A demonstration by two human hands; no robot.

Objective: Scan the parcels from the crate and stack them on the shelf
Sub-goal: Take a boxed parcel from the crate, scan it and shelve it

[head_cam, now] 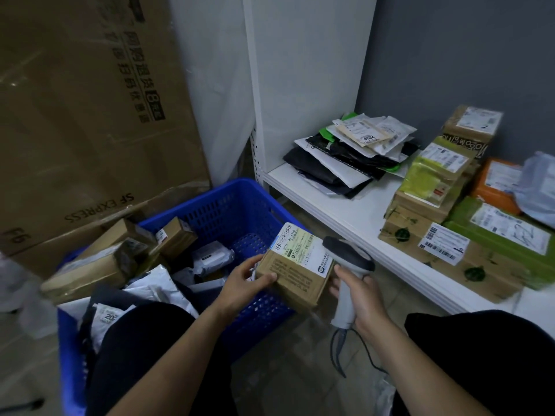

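Storeroom floor (279,379) is seen right under the knees, and just above it the scan step is being done. A small cardboard box (295,283) is held over the near-right rim of the blue crate (240,205). Its left end is clamped by the left hand (244,280), grip closed, thumb on top. The scanner (350,259) is held by its handle in the right hand (360,295), grip wrapped fully round it. Its head is right at the box's right edge; whether it's touching can't be told.

Tbh that looks too close. The barcode is printed at the far end of the white label (303,250), so the head should probably be backed off and angled toward those bars, with the box kept flat and steady. The cord (339,349) hanging below is best kept off the crate rim. Plenty of parcels are left in the crate.

Further back, the white shelf (345,214) is loaded with a pile of flat mailers (351,151) and stacked boxes (432,190). A box like this is probably best placed with the boxes, label up. Everything is backed by a grey wall (450,55).
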